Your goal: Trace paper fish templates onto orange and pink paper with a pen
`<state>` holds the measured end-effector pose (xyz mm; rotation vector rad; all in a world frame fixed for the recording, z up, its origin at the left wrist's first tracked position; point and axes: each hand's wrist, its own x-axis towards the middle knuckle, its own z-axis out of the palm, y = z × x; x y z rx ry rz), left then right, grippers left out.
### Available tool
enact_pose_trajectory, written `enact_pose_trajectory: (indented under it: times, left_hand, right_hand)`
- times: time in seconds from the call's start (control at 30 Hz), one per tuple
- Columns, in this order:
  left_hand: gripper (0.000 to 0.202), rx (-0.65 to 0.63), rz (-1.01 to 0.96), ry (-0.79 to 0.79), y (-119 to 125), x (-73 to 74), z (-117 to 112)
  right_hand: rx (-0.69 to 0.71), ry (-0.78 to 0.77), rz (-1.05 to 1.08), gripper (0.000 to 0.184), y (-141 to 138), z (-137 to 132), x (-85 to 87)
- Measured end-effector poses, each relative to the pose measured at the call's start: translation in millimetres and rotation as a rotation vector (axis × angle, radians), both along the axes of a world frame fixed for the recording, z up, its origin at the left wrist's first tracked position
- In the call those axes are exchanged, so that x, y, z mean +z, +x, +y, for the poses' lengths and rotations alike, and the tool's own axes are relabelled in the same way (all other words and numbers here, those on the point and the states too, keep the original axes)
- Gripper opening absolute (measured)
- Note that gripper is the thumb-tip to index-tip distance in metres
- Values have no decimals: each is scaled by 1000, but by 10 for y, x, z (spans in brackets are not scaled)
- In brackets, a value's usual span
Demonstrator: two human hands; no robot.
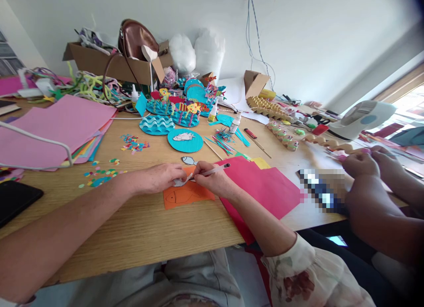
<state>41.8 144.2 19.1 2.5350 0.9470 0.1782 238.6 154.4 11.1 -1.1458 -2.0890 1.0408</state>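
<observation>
My right hand (212,178) grips a pen (217,169) with a clear barrel and dark end, its tip low over orange paper (202,195). Beside it, my left hand (165,178) has its fingers closed on a small white paper cutout (181,181), lying against that orange sheet. A fish outline is drawn on the orange paper's lower part. Just beyond my hands lies a white paper fish (188,160). Farther back, another fish cutout rests on a blue disc (175,144). Red paper (265,187) spreads to the right, partly under my right forearm.
Pink sheets (56,126) and a black phone (20,201) lie at the left. Paper confetti dots (99,176) are scattered nearby. Blue fish crafts (157,124) and glue bottles (235,123) stand farther back. At the right, another person's hands (362,161) work near egg-carton pieces (327,144).
</observation>
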Motion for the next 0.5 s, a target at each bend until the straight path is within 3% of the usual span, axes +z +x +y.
enact_pose_trajectory:
  times: [0.5]
  left_hand:
    - [26, 47, 109, 2, 27, 22, -7]
  right_hand:
    - [-2, 10, -24, 3, 14, -17, -1]
